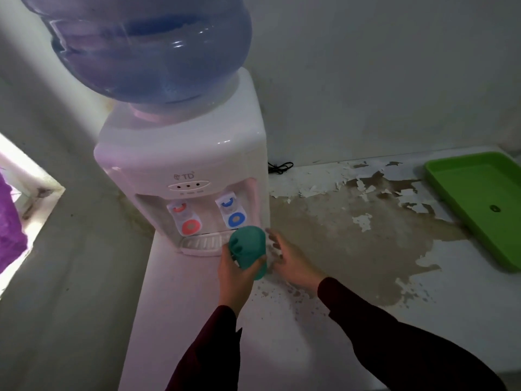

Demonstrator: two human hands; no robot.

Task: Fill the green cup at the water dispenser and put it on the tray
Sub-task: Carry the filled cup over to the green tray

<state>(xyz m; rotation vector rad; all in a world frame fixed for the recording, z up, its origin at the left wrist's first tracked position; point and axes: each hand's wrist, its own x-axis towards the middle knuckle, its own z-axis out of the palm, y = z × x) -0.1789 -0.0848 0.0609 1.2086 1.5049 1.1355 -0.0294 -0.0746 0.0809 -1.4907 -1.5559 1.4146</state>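
Note:
The green cup (pixel 248 249) is tilted, its mouth toward the dispenser, just in front of the drip grille (pixel 201 244) and a little below the blue tap (pixel 235 214). My left hand (pixel 235 275) grips the cup from below and behind. To the cup's right, my right hand (pixel 293 261) has its fingers spread against something white and blurred. The white water dispenser (pixel 183 153) carries a big blue bottle (pixel 146 43) and also has a red tap (pixel 186 220). The bright green tray (pixel 448 176) lies at the far right of the counter with nothing in it.
The counter top (pixel 352 235) has peeling white paint and a brown patch between dispenser and tray. A black cord (pixel 280 167) lies behind the dispenser by the wall. Purple cloth (pixel 10 224) shows at the left edge, beyond the counter's left edge.

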